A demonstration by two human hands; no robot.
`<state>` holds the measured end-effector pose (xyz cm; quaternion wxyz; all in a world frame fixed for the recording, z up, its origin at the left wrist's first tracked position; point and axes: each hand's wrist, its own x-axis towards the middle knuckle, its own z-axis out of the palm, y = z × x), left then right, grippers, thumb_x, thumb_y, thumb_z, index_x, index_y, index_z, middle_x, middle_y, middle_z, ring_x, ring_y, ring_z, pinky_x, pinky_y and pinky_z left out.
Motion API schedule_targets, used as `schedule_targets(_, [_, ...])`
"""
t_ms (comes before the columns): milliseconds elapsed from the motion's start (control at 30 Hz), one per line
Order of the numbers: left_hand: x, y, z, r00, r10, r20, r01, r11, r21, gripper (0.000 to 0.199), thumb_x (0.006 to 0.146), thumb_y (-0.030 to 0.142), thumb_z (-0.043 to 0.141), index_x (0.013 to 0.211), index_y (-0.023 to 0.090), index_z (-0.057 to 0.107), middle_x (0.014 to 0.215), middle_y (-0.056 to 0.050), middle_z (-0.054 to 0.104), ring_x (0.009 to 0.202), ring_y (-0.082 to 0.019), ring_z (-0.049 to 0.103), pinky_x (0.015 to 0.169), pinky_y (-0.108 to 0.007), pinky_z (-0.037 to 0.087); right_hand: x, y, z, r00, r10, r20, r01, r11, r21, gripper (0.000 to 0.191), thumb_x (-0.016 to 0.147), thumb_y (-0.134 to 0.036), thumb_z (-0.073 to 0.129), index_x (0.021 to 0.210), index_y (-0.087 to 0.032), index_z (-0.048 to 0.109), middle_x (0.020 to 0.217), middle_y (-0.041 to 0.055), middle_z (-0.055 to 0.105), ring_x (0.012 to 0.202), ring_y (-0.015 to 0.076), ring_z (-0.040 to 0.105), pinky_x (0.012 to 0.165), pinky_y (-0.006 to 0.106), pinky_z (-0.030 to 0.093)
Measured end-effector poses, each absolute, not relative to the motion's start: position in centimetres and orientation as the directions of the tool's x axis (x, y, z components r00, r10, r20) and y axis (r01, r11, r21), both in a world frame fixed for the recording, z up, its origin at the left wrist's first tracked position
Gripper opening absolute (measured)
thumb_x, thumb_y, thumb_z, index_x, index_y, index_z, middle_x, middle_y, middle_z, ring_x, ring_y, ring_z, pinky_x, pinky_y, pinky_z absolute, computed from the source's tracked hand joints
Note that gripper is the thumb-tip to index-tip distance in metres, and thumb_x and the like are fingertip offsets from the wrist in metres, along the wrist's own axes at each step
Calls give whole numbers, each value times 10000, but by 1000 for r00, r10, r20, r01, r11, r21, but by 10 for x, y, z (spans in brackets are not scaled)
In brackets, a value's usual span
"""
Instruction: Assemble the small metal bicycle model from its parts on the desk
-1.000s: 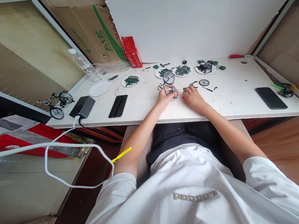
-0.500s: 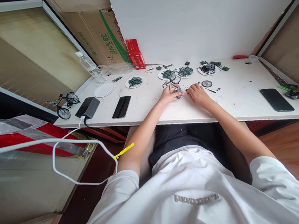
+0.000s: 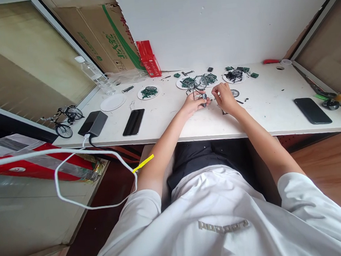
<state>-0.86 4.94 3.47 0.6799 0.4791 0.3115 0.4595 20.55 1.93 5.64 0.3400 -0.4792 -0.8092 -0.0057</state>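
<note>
The fingers of the left hand (image 3: 191, 105) are closed on a partly built miniature bicycle of thin dark metal-looking parts (image 3: 204, 96), its lower end caught between thumb and forefinger, while its round spoked wheel (image 3: 200, 83) stands up beyond the fingertips. The fingers of the right hand (image 3: 226, 98) are drawn together, slightly raised, just to the right of that bicycle and apart from it; whether a tiny piece sits between the tips cannot be told. Under the right hand a small dark part (image 3: 224, 112) lies on the white flat-topped counter (image 3: 262, 113), partly hidden by the wrist. Just beyond that hand lies a loose dark spoked wheel (image 3: 235, 93), with a thin dark rod (image 3: 240, 102) and a small black bit (image 3: 246, 99) near it. Farther back, behind the held bicycle, white plates (image 3: 178, 86) carry heaps of dark green parts, and to their right a round white plate of black parts (image 3: 238, 82) has small green blocks (image 3: 245, 69) beside it. Well off to the left lie a black rectangular phone (image 3: 133, 122) and a dark grey box-shaped adapter (image 3: 94, 123), with a complete black miniature bicycle (image 3: 64, 121) standing at the counter's left end.
</note>
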Motion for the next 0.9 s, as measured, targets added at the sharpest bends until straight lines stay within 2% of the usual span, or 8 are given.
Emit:
schedule_targets(167, [-14,28,33,365,930,40,-274,67,959,525,747,130,936,1196,195,670,1037,-81,807,998,-257,826,1096,-525,595,189,6,58,-302,759,577,748,564,-350,573,1189,-567,203,1345,-208,622,1195,185,651,1160,355,538,1079,538,473])
schedule_targets(333, [-12,22,32,312,949,50,-323,56,945,536,745,109,930,1205,200,671,1036,-58,807,1010,-258,830,1116,-519,589,182,3,51,-315,768,558,740,567,-362,536,1188,-523,236,1325,-199,641,1182,180,664,1143,353,545,1079,543,482])
schedule_targets(467, [-11,23,30,308,950,58,-374,65,925,531,747,82,921,1206,194,679,986,-30,793,950,-215,811,1132,-518,592,183,1,45,-343,769,539,724,582,-370,491,1189,-487,256,1280,-210,651,1188,177,677,1135,350,554,1092,537,472])
schedule_targets(733, [-12,20,31,349,935,59,-390,88,917,549,754,110,949,1223,212,683,991,-7,760,983,-193,796,1152,-512,597,185,-4,44,-367,755,544,742,590,-319,442,1193,-464,288,1230,-225,658,1246,178,668,1175,357,552,1103,535,471])
schedule_targets(900, [-12,18,34,380,921,82,-391,80,917,533,760,115,941,1213,207,674,1008,-14,765,970,-192,795,1141,-516,605,186,-5,43,-385,746,543,750,596,-288,435,1190,-446,306,1289,-224,666,1265,180,661,1213,374,552,1133,563,456])
